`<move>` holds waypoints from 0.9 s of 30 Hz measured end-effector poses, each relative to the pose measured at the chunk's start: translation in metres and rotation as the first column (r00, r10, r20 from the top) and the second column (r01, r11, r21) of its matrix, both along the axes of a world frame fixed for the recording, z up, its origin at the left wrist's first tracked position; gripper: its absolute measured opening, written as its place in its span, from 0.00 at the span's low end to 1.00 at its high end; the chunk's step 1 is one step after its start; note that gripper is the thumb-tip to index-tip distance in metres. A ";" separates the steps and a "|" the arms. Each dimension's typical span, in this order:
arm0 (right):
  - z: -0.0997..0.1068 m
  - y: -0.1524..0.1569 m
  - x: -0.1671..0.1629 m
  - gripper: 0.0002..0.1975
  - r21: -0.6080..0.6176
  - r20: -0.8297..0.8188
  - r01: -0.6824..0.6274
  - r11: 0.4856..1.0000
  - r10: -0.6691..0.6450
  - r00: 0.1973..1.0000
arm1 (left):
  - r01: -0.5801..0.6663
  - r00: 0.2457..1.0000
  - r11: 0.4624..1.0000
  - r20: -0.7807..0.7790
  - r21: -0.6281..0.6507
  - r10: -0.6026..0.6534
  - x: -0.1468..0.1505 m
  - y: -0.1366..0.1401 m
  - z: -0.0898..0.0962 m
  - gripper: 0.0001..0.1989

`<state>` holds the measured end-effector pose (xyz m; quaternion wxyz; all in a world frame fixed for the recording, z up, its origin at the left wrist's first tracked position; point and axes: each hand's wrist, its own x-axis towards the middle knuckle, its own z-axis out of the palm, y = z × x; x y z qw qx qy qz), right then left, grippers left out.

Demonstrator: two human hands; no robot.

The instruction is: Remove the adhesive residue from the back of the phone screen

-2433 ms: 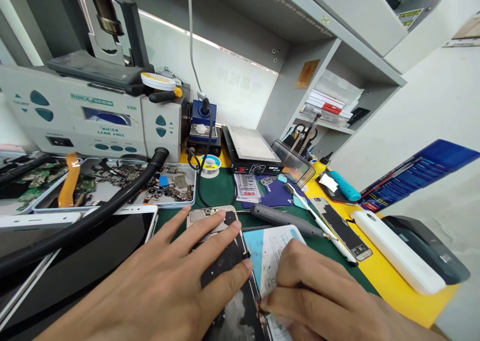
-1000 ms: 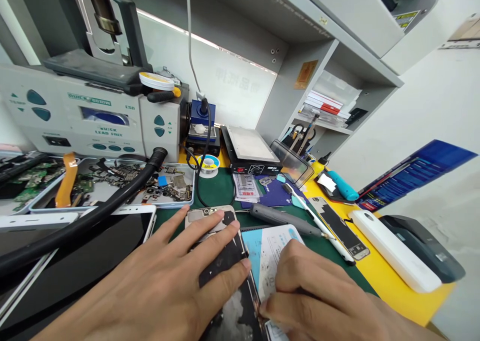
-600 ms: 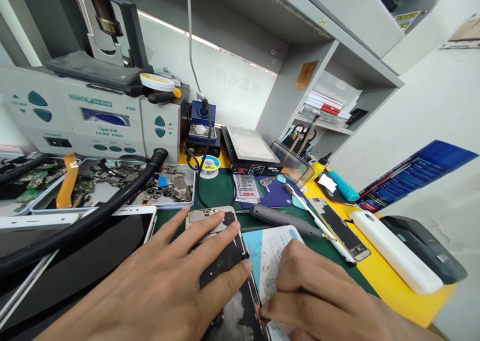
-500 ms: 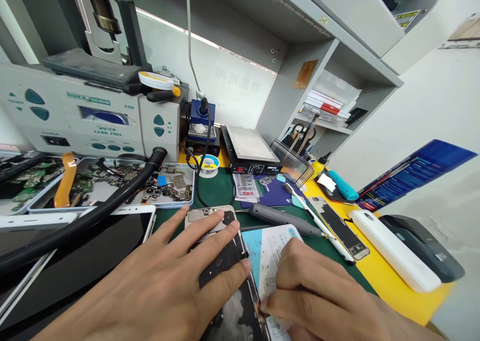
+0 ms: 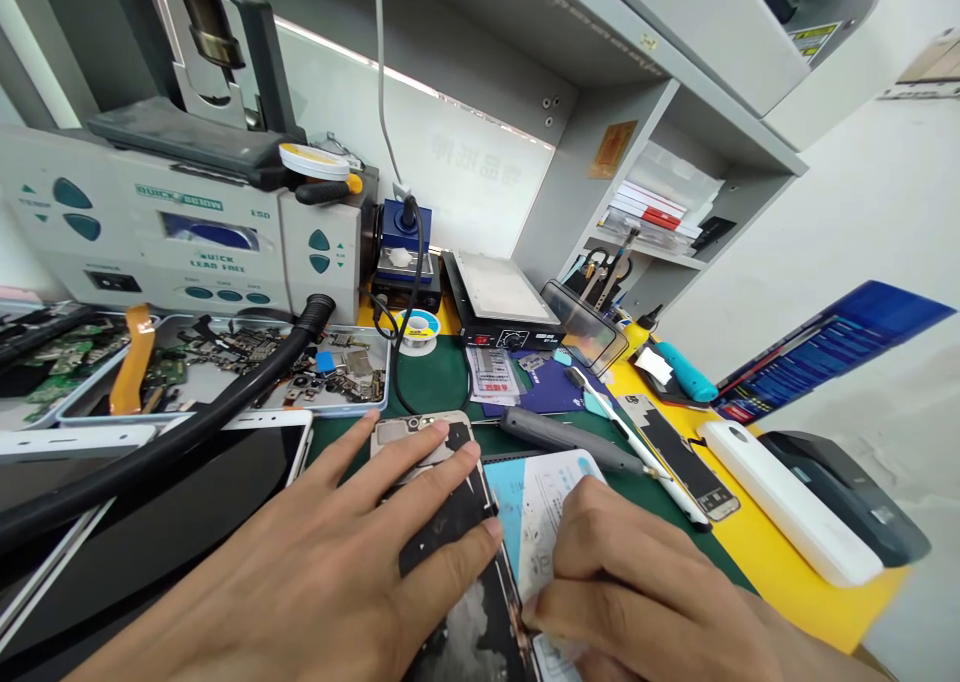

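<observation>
Under my left hand [image 5: 375, 552] lies a phone screen assembly [image 5: 469, 617], its dark, worn back facing up. The left fingers are spread flat across it. My right hand [image 5: 630, 582] is closed at the assembly's right edge, thumb and fingers pinched low against it. What sits in that pinch, if anything, is hidden. A booklet with a blue and white cover [image 5: 536, 502] lies partly beneath the assembly and the right hand. Just beyond it rests a grey pen-shaped tool [image 5: 574, 442], and beside that a white toothbrush-like brush [image 5: 637, 442].
At left stands a grey hot air station [image 5: 150, 232], its black hose [image 5: 187, 422] crossing over white-framed screens [image 5: 210, 502]. A tray [image 5: 386, 362] holds circuit boards. A heating plate [image 5: 502, 292] stands behind; a white case [image 5: 787, 502] and a phone part [image 5: 690, 462] lie right.
</observation>
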<state>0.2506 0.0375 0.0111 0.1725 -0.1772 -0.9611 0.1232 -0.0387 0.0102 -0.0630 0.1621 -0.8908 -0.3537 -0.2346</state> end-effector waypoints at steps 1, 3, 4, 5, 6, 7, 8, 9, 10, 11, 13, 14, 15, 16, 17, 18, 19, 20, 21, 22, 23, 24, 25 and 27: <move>-0.001 0.001 0.000 0.11 -0.004 0.001 0.001 1.000 -0.001 1.000 | -0.002 1.000 1.000 -0.005 -0.002 0.002 0.000 0.000 0.000 0.37; -0.001 0.001 -0.001 0.10 -0.004 -0.006 -0.007 1.000 0.007 1.000 | 0.002 1.000 1.000 -0.021 -0.013 -0.002 -0.001 -0.001 -0.001 0.38; -0.001 0.002 -0.002 0.11 0.006 -0.020 -0.011 1.000 0.011 1.000 | 0.004 1.000 1.000 -0.023 -0.013 -0.005 -0.002 -0.001 -0.001 0.39; -0.001 0.002 -0.002 0.11 0.015 -0.033 -0.009 1.000 0.009 0.999 | 0.004 1.000 1.000 -0.029 -0.016 -0.005 -0.002 -0.002 -0.002 0.39; -0.001 0.002 -0.003 0.11 0.025 -0.041 -0.005 1.000 0.006 0.999 | 0.003 0.999 1.000 -0.035 -0.019 -0.004 -0.003 -0.002 -0.003 0.40; -0.001 0.001 -0.003 0.11 0.032 -0.041 -0.002 0.999 0.003 0.999 | 0.004 0.999 1.000 -0.038 -0.020 -0.005 -0.003 -0.002 -0.003 0.41; -0.001 0.001 -0.003 0.12 0.033 -0.036 -0.002 0.999 0.003 0.999 | 0.005 0.999 1.000 -0.042 -0.026 -0.007 -0.003 -0.002 -0.004 0.41; -0.001 0.001 -0.003 0.11 0.029 -0.024 -0.001 1.000 0.001 1.000 | 0.005 0.999 0.999 -0.044 -0.033 -0.006 -0.003 -0.002 -0.004 0.41; -0.001 0.001 -0.003 0.11 0.027 -0.016 -0.001 1.000 0.001 1.000 | 0.007 0.999 0.999 -0.044 -0.036 -0.008 -0.002 -0.002 -0.004 0.41; -0.002 0.000 -0.003 0.11 0.032 -0.016 -0.001 0.999 0.002 1.000 | 0.008 0.999 0.999 -0.041 -0.038 -0.010 -0.002 -0.002 -0.004 0.41; -0.002 0.000 -0.003 0.12 0.043 -0.020 0.016 0.999 -0.015 1.000 | 0.005 0.999 0.999 -0.038 -0.033 -0.006 -0.002 -0.001 -0.004 0.41; -0.002 0.000 -0.002 0.12 0.047 -0.019 0.020 0.999 -0.019 1.000 | 0.000 0.999 1.000 -0.040 -0.028 -0.001 -0.002 -0.001 -0.004 0.42; -0.003 0.000 -0.002 0.11 0.048 -0.012 0.019 0.999 -0.019 1.000 | -0.001 0.999 1.000 -0.038 -0.023 0.000 -0.002 -0.001 -0.004 0.41; -0.003 0.000 -0.001 0.11 0.046 -0.002 0.013 0.999 -0.013 1.000 | 0.000 0.999 1.000 -0.036 -0.020 0.000 -0.002 -0.001 -0.004 0.41; -0.003 0.000 -0.001 0.11 0.043 0.009 0.004 0.999 -0.005 1.000 | -0.001 0.999 1.000 -0.036 -0.022 0.000 -0.002 -0.001 -0.004 0.40; -0.003 0.000 0.000 0.11 0.042 0.009 -0.005 0.999 0.004 1.000 | 0.003 0.999 1.000 -0.032 -0.022 -0.004 -0.002 0.000 -0.005 0.40; -0.003 0.000 0.000 0.11 0.045 0.000 -0.003 0.999 0.003 1.000 | 0.005 0.999 1.000 -0.033 -0.026 -0.006 -0.003 0.000 -0.005 0.40; -0.003 0.000 0.000 0.12 0.049 -0.012 0.006 0.999 -0.005 1.000 | 0.004 0.999 1.000 -0.037 -0.026 -0.005 -0.003 -0.001 -0.005 0.41; -0.003 0.000 -0.001 0.12 0.052 -0.022 0.014 0.999 -0.013 1.000 | -0.002 0.999 1.000 -0.048 -0.029 0.001 -0.003 -0.001 -0.005 0.43; -0.003 0.000 -0.001 0.13 0.052 -0.029 0.022 0.998 -0.021 0.999 | -0.010 0.998 1.000 -0.058 -0.027 0.008 -0.003 -0.002 -0.005 0.44; -0.003 0.000 -0.002 0.13 0.048 -0.031 0.027 0.998 -0.025 0.999 | -0.015 0.998 1.000 -0.062 -0.026 0.014 -0.002 -0.002 -0.005 0.45; -0.003 0.000 -0.002 0.12 0.042 -0.028 0.024 0.999 -0.023 0.999 | -0.017 0.998 1.000 -0.064 -0.025 0.015 -0.002 -0.003 -0.005 0.45; -0.003 0.001 -0.003 0.12 0.034 -0.023 0.016 0.999 -0.015 1.000 | -0.015 0.998 0.999 -0.062 -0.029 0.013 -0.002 -0.003 -0.005 0.45; -0.003 0.001 -0.004 0.12 0.023 -0.018 -0.002 1.000 0.003 1.000 | 0.002 0.999 1.000 -0.040 -0.027 -0.003 -0.002 -0.003 -0.006 0.43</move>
